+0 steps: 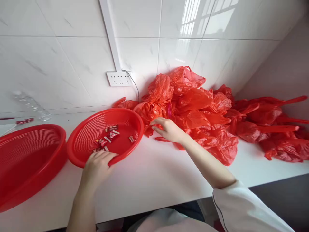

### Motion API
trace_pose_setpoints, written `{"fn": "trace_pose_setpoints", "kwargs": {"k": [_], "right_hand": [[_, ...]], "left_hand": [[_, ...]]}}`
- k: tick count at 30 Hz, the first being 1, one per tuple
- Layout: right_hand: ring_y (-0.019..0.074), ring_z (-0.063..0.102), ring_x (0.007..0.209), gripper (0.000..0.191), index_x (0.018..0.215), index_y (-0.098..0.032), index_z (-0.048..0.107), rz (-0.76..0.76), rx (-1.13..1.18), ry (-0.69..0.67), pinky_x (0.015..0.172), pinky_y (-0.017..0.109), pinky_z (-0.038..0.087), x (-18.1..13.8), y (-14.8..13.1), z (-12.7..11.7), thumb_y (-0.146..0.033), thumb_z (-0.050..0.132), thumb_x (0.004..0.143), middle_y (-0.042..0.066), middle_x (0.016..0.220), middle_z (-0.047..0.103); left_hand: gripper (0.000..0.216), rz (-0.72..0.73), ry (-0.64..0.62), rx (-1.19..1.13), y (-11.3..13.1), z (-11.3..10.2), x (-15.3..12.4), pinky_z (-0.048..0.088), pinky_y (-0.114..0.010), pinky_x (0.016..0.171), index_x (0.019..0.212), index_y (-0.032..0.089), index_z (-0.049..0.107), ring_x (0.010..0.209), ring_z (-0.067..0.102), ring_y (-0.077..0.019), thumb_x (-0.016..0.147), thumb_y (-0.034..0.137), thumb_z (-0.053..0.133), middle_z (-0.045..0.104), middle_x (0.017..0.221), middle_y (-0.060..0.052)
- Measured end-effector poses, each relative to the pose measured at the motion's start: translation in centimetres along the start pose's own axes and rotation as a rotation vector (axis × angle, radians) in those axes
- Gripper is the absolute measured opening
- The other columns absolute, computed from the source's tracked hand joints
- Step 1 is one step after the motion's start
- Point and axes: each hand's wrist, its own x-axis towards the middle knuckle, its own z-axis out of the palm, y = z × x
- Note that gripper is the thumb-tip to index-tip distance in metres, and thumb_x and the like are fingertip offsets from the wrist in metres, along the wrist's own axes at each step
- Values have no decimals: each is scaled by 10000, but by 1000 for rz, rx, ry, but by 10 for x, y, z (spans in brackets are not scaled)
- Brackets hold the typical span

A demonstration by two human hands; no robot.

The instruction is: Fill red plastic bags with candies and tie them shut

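Observation:
My left hand grips the near rim of a round red mesh basket, which is tilted up on the white counter. Several small wrapped candies lie inside the basket. My right hand reaches to the right of the basket, fingers stretched toward a heap of red plastic bags. Its fingertips touch one filled bag at the front of the heap, and nothing is held in it.
A second, larger red basket sits at the left. More red bags spread along the counter to the right wall. A wall socket with a cable is on the tiled wall, and a clear plastic bottle lies at the back left.

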Motion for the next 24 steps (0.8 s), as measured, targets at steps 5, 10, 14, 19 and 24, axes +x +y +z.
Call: {"fn": "trace_pose_setpoints", "kwargs": {"k": [5, 10, 14, 19, 24], "right_hand": [[262, 635, 1080, 239, 1137, -219, 652, 293, -364, 79, 935, 432, 513, -112, 26, -18, -303, 523, 953, 105, 1209, 665], [384, 575, 1193, 432, 1305, -183, 563, 524, -759, 170, 1092, 760, 190, -180, 61, -18, -270, 575, 883, 167, 1257, 646], [262, 670, 909, 271, 1059, -214, 648, 544, -454, 146, 1053, 558, 417, -194, 55, -27, -207, 404, 941, 93, 965, 706], [278, 599, 1181, 301, 1136, -267, 573, 464, 209, 166, 1022, 466, 455, -190, 25, -33, -224, 412, 885, 94, 1314, 629], [338, 643, 1114, 236, 966, -256, 496, 561, 614, 368, 900, 532, 513, -176, 27, -2, -408, 333, 887, 153, 1212, 680]], "left_hand": [[173, 23, 229, 89, -2, 18, 24, 270, -500, 1137, 1008, 235, 720, 1000, 657, -264, 883, 228, 600, 751, 1004, -50], [442, -46, 358, 93, 29, 26, 39, 208, -557, 1178, 1301, 213, 616, 1221, 560, -330, 869, 300, 650, 616, 1334, -140], [546, 104, 471, -106, 62, 22, 46, 326, -502, 1154, 1341, 238, 564, 1268, 539, -322, 822, 326, 708, 558, 1382, -144], [715, 142, 148, -417, 105, 14, 56, 350, -471, 1160, 1491, 246, 357, 1406, 408, -313, 861, 385, 666, 422, 1513, -145], [983, 62, -39, -636, 121, 25, 70, 225, -557, 1209, 1574, 243, 156, 1520, 161, -339, 807, 502, 714, 190, 1637, -164]]}}
